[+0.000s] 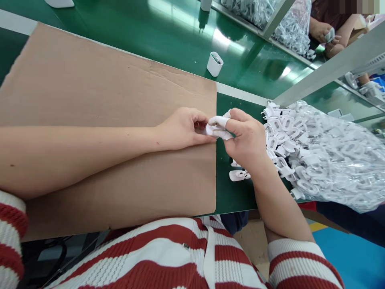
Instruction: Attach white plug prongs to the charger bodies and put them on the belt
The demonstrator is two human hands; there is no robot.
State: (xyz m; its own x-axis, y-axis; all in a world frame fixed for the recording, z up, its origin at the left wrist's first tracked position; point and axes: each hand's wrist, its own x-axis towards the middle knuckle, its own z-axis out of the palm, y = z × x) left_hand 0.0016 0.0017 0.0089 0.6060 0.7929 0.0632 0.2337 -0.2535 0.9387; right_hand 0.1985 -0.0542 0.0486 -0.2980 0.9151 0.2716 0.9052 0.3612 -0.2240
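Both hands meet above the right edge of a brown cardboard sheet (pixel 120 96). Between their fingertips is a small white plastic part (pixel 210 129), mostly covered by the fingers. My left hand (pixel 188 127) pinches its left side with thumb and fingers. White covers wrap some fingers of my right hand (pixel 246 134), which closes on the part from the right. Just right of my right hand lies a heap of white plug-like pieces (pixel 279 128). One white piece (pixel 237 175) rests on the green table below that hand.
An open white housing (pixel 214 64) stands on the green table (pixel 180 40) beyond the cardboard. A clear plastic bag (pixel 339 160) full of white parts lies at right. A grey metal frame (pixel 331 64) crosses the upper right; behind it, another person's hand (pixel 323 32) holds something small.
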